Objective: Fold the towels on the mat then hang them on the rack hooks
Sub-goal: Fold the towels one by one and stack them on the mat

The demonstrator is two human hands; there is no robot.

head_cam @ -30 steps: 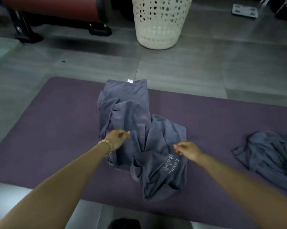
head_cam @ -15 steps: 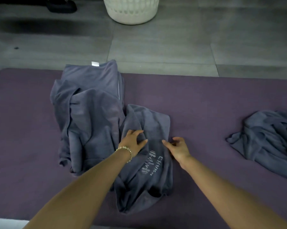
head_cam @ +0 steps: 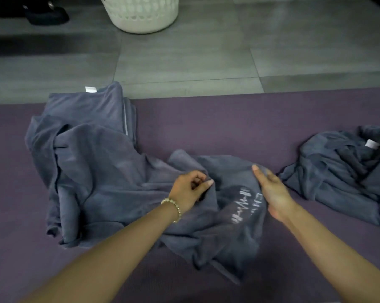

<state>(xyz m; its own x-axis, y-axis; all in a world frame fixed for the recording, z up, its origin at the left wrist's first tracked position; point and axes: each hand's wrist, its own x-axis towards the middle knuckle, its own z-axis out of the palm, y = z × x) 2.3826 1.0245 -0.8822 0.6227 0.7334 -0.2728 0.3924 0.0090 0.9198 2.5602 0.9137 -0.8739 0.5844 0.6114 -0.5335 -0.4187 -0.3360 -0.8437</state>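
Two hands work the same towel (head_cam: 101, 171). The left hand (head_cam: 190, 189), a bracelet (head_cam: 173, 209) at its wrist, has its fingers curled and pinches a raised fold near the towel's middle, probably to lift that layer clear so the cloth can be spread. The right hand (head_cam: 272, 193) lies along the towel's right edge beside the pale lettering (head_cam: 247, 204), one digit stretched forward. Whether the others grip the hem beneath I cannot tell. The placing suggests it is holding or hunting for the edge while the left pulls.

That towel sprawls crumpled across the left and centre of the mat (head_cam: 217, 123), its far corner with a white tag (head_cam: 90, 89) reaching onto the grey floor (head_cam: 184, 53). A second towel (head_cam: 337, 178) sits bunched on the mat to the right, near the right hand and apparently waiting its turn. Beyond the mat stands a white basket (head_cam: 141, 16). No rack or hooks are in view, so folding looks barely begun.
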